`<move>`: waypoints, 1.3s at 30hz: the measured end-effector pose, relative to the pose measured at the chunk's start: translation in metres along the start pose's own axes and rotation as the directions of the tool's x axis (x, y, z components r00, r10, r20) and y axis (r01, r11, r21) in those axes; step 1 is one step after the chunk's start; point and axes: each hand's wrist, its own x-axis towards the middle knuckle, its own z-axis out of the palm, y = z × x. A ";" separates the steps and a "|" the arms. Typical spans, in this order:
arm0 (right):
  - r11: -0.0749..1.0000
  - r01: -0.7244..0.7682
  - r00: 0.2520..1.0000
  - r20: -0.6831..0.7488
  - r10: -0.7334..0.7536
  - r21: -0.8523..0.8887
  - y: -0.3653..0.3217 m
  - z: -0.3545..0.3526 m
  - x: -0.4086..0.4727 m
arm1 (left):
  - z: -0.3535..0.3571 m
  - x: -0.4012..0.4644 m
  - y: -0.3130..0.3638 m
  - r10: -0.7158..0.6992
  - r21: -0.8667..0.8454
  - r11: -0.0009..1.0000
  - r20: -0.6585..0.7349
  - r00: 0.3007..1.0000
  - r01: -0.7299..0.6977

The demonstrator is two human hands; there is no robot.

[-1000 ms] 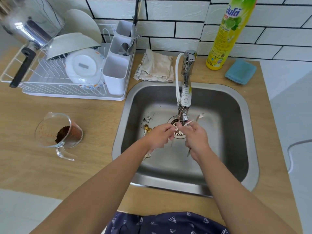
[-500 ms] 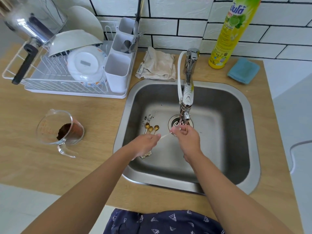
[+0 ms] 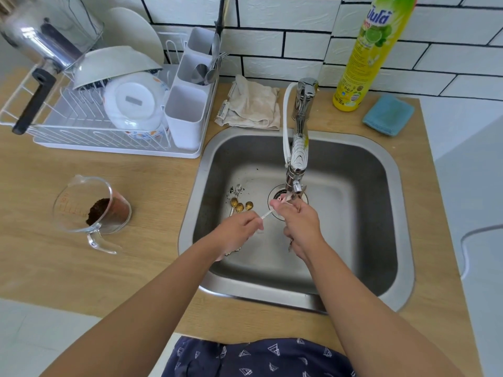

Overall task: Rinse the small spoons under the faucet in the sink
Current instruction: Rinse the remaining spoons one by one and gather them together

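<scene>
Both hands are over the steel sink (image 3: 381,213), just below the chrome faucet (image 3: 298,148). My left hand (image 3: 239,227) pinches the handle end of a thin silver spoon (image 3: 266,214). My right hand (image 3: 299,221) holds the spoon's other end under the spout, above the drain, and also grips more small spoons whose handles stick out below the palm. Three small gold spoons (image 3: 241,205) lie on the sink floor to the left of the drain, partly hidden by my left hand.
A white dish rack (image 3: 81,131) with bowls, a pot and a cutlery holder stands at the left. A glass measuring cup (image 3: 92,210) with brown powder sits on the wooden counter. Behind the sink are a beige cloth (image 3: 250,104), a yellow detergent bottle (image 3: 367,55) and a blue sponge (image 3: 389,114).
My left hand has drawn back to the left, pulling one spoon out from my right hand's bunch. The gold spoons on the sink floor have come into sight.
</scene>
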 end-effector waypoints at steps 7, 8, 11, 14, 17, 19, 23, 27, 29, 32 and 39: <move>0.999 0.000 1.000 0.020 -0.001 0.040 -0.012 0.001 0.001 | 0.012 0.005 0.016 0.097 -0.012 0.995 -0.087 0.991 -0.098; 0.997 0.009 1.000 -0.026 -0.007 0.076 -0.018 -0.002 0.006 | 0.010 0.004 0.015 0.097 -0.001 0.995 -0.079 0.992 -0.097; 0.997 0.054 0.995 -0.086 -0.049 0.054 -0.026 -0.006 0.014 | 0.002 0.002 0.016 0.026 -0.049 0.998 -0.035 0.999 -0.028; 0.997 0.073 0.997 0.023 -0.073 0.002 -0.022 -0.008 0.007 | -0.009 0.000 0.014 -0.158 -0.136 0.976 0.111 0.981 0.173; 0.999 0.035 0.985 0.169 -0.032 -0.019 -0.016 -0.015 0.004 | -0.016 -0.005 0.005 -0.227 -0.161 0.951 0.222 0.948 0.265; 1.000 0.004 0.969 0.248 -0.004 -0.001 -0.013 -0.016 0.002 | -0.014 -0.006 0.000 -0.239 -0.118 0.956 0.226 0.944 0.270; 0.997 -0.053 0.984 0.173 0.044 0.049 -0.010 -0.011 0.003 | -0.003 -0.004 -0.004 -0.181 0.066 0.982 0.077 0.980 0.176; 0.997 0.015 0.997 0.072 -0.009 -0.075 -0.005 -0.008 0.002 | 0.003 -0.002 -0.001 -0.097 0.212 0.973 0.008 0.995 0.093; 1.000 0.005 0.989 0.145 -0.003 -0.010 -0.005 -0.012 0.001 | -0.001 -0.001 0.002 -0.221 -0.014 0.974 0.148 0.964 0.225; 0.997 0.002 0.959 0.282 -0.024 0.078 -0.008 -0.020 0.000 | -0.009 -0.001 -0.004 -0.228 -0.300 0.878 0.421 0.878 0.372; 0.985 0.131 0.988 -0.063 -0.139 -0.110 -0.005 -0.010 0.000 | -0.011 -0.005 -0.013 -0.123 -0.189 0.963 0.330 0.936 0.194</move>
